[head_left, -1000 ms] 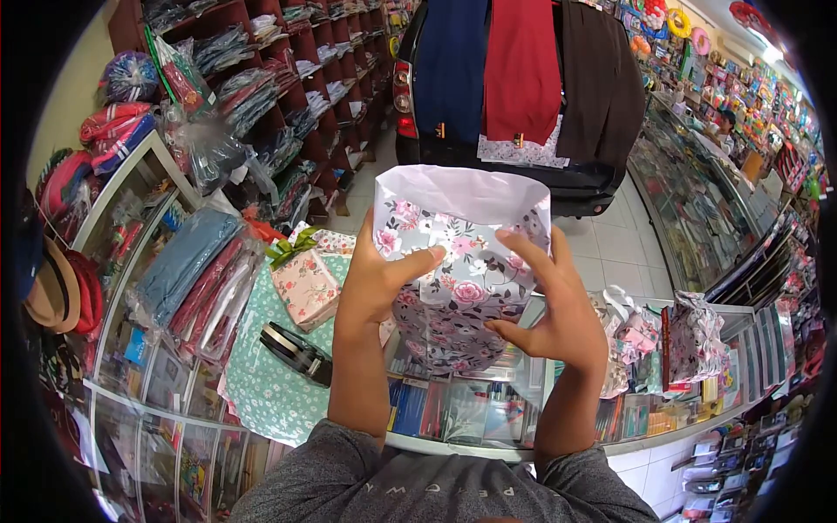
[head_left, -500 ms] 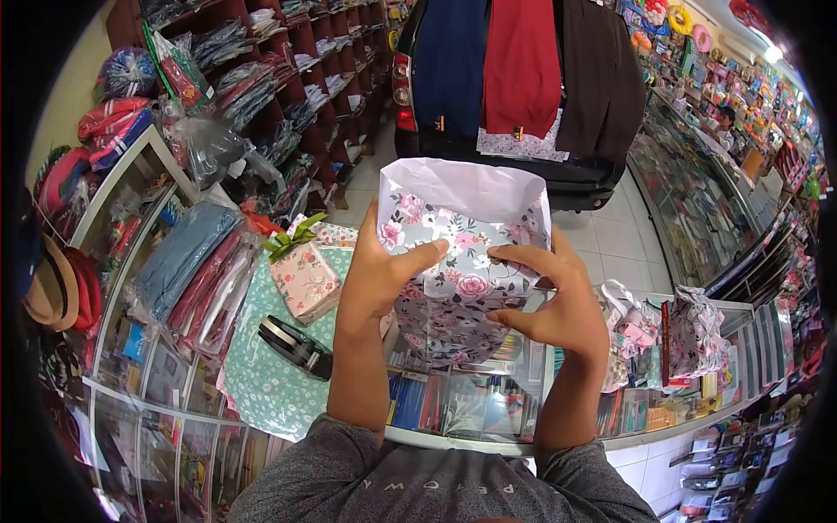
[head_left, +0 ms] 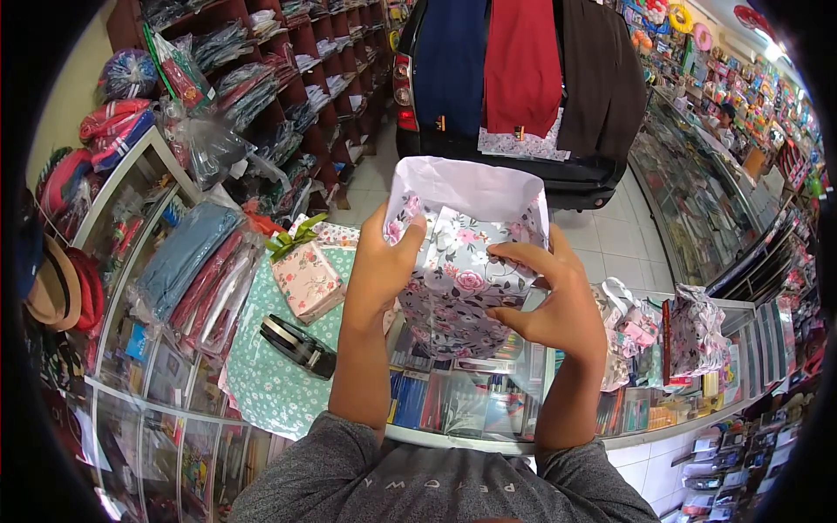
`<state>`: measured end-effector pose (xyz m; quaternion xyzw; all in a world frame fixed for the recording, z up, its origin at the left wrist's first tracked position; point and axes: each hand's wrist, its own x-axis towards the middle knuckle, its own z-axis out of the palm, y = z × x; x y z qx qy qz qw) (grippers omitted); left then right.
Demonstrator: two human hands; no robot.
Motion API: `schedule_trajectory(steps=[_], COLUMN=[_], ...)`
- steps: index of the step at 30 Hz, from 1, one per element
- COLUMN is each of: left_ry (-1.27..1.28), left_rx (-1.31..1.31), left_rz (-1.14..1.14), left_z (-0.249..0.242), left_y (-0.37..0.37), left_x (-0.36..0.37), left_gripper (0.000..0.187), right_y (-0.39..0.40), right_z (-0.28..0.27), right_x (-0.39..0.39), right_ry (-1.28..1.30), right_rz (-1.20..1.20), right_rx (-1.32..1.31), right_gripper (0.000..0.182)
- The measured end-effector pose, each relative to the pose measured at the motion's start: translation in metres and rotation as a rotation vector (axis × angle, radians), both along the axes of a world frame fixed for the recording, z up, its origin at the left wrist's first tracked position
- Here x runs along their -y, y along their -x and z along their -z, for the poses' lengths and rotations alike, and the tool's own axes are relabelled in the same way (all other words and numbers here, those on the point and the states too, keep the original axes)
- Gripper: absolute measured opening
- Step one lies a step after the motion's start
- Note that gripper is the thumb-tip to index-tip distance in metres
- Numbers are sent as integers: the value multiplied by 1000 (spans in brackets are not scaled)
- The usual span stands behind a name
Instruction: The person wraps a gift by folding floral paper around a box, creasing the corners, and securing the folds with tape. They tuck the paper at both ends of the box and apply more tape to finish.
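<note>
I hold a parcel in grey floral wrapping paper [head_left: 458, 261] up above the glass counter, its white open paper end pointing away from me. My left hand [head_left: 379, 270] grips the parcel's left side, thumb lying along the upper edge. My right hand [head_left: 549, 301] clasps the right side, fingers pressing a paper fold onto the front face. What is inside the paper is hidden.
On the glass counter [head_left: 471, 410] lie a green dotted paper sheet [head_left: 270, 375], a black tape dispenser [head_left: 296, 344], a pink wrapped gift with green bow [head_left: 303, 277] and floral gift bags [head_left: 689, 336]. Clothing shelves stand left; hanging garments [head_left: 523, 70] and a car are ahead.
My left thumb has slid from the front face up to the parcel's top left edge. The right fingers have pressed the fold further in, and the parcel has turned slightly.
</note>
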<state>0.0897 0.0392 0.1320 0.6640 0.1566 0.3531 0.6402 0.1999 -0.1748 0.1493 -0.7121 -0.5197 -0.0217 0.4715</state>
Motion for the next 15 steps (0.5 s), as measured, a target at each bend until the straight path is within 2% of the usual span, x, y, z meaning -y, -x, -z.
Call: schedule_trajectory(steps=[4, 9, 10, 11, 13, 15], left_ry=[-5, -283, -384, -445, -495, -547], left_rx=[-13, -21, -4, -34, -16, 3], left_rz=[48, 60, 33, 80, 99, 118], left_z=[-7, 3, 5, 3, 26, 23], left_y=[4, 1, 0, 2, 1, 0], left_x=[6, -2, -3, -3, -18, -18], left_gripper=[39, 55, 60, 72, 75, 77], right_y=[-3, -1, -1, -2, -4, -4], right_z=[7, 4, 4, 3, 2, 1], right_x=[-1, -1, 0, 1, 4, 8], right_ry=[2, 26, 25, 12, -1, 18], right_rz=[8, 5, 4, 13, 20, 15], right_rx=[4, -41, -41, -10, 20, 38], right_gripper=[70, 70, 70, 69, 69, 68])
